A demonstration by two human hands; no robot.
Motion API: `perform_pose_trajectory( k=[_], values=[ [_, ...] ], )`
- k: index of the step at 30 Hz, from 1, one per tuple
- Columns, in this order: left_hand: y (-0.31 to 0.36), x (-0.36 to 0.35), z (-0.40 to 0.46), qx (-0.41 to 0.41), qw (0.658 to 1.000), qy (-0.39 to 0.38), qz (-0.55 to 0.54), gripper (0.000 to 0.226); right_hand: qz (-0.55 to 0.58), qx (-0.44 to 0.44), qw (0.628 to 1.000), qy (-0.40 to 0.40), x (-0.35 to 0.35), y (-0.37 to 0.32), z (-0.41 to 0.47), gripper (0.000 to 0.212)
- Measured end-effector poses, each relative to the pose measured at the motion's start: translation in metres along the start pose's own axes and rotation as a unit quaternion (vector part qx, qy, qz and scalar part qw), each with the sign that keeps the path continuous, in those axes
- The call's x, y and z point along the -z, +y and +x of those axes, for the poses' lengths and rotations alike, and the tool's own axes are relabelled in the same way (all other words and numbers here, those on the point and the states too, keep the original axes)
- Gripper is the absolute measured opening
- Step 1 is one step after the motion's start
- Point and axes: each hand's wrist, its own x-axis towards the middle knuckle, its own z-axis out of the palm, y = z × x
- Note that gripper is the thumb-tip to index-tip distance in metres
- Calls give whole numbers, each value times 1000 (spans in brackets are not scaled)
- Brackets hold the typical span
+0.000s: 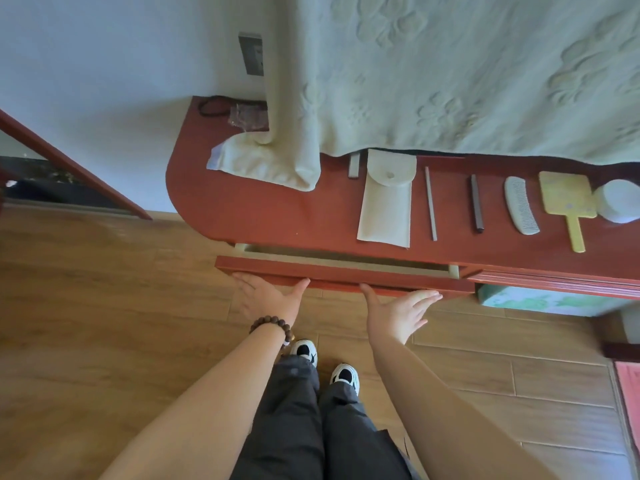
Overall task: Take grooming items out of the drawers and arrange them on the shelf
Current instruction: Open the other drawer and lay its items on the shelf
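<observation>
Head view, looking down along a red-brown shelf (277, 209) with a rounded left end, set against a wall hung with a pale embossed cloth (450, 71). Below the shelf's front edge a shallow drawer (346, 268) stands slightly pulled out; only a narrow strip of its pale interior shows, and its contents cannot be made out.

The left hand (266, 296) lies flat, palm against the drawer's front panel near its left end, fingers straight and spread. The right hand (401, 310) lies likewise against the same panel further right, fingers extended, thumb raised toward the panel's lower edge. The two hands are apart and grip nothing. A brown beaded bracelet (272, 325) circles the left wrist.

Grooming items lie in a row on the shelf, each apart from its neighbour unless noted, from left to right:
- a white snap-flap pouch (386, 206);
- a thin grey stick (431, 204);
- a dark narrow bar (477, 204);
- a white curved comb (521, 206);
- a yellow hand mirror (568, 199), handle pointing toward the shelf's front;
- a pale round jar (618, 200), touching the mirror's right edge.

A small grey block (354, 166) lies partly under the cloth's hem, just left of the pouch. A folded cream towel (266, 161) rests further left.

Below: wooden floor (104, 289), dark trousers, black-and-white shoes (344, 375).
</observation>
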Motion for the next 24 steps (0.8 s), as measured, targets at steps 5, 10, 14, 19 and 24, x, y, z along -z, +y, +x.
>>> perform_pose_trajectory(
  k=[5, 10, 14, 19, 24],
  values=[
    [25, 0, 19, -15, 1000, 6, -3, 134, -1, 3, 1000, 6, -6, -23, 23, 129],
    [41, -2, 34, -15, 1000, -12, 8, 139, -5, 1, 1000, 17, -14, -36, 36, 127],
    [41, 0, 32, -26, 1000, -9, 12, 137, -8, 2, 1000, 25, -16, -35, 35, 126],
    [37, 0, 33, -30, 999, -11, 10, 134, -16, 2, 1000, 21, -12, -38, 33, 124],
    [27, 11, 25, -63, 998, -28, 0, 107, -25, 20, 999, -18, 6, -37, 31, 119]
  ],
)
